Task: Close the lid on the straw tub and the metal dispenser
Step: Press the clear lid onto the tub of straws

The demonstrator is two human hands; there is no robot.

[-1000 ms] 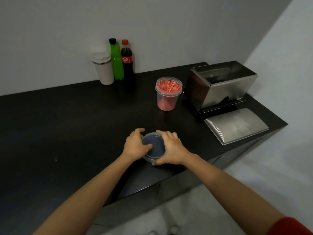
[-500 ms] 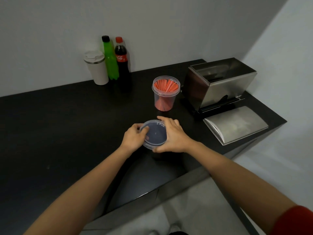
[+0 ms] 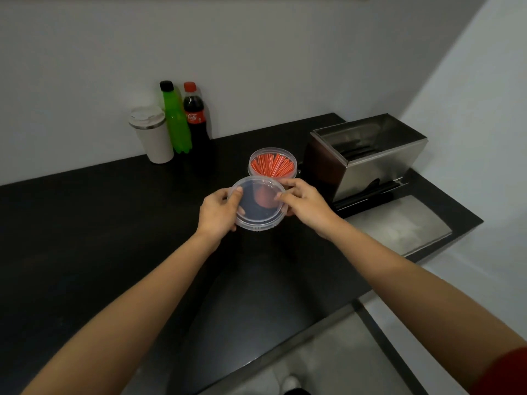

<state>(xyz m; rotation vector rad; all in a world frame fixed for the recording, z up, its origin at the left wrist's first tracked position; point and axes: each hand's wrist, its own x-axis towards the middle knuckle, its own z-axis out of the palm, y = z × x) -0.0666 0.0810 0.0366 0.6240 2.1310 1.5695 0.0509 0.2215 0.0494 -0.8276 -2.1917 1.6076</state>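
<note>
Nearby: open dispenser (image 3: 368,155) beside straw tub (image 3: 273,163); bottles (image 3: 185,121) behind.

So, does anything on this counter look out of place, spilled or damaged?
Nothing is spilled or broken. Only open things stand out: the straw tub has no lid, as both hands hold its clear lid in front of it, and the metal dispenser is open, its metal lid lying flat on the counter.

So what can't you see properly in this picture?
All in the head view:
- Lower part of the straw tub: hidden behind the clear lid and the right hand.
- Fingers under the lid: left hand and lid cover them.
- Inside of the dispenser: dark, reflective, unclear.
- Shoe: cut off by the bottom edge.
</note>
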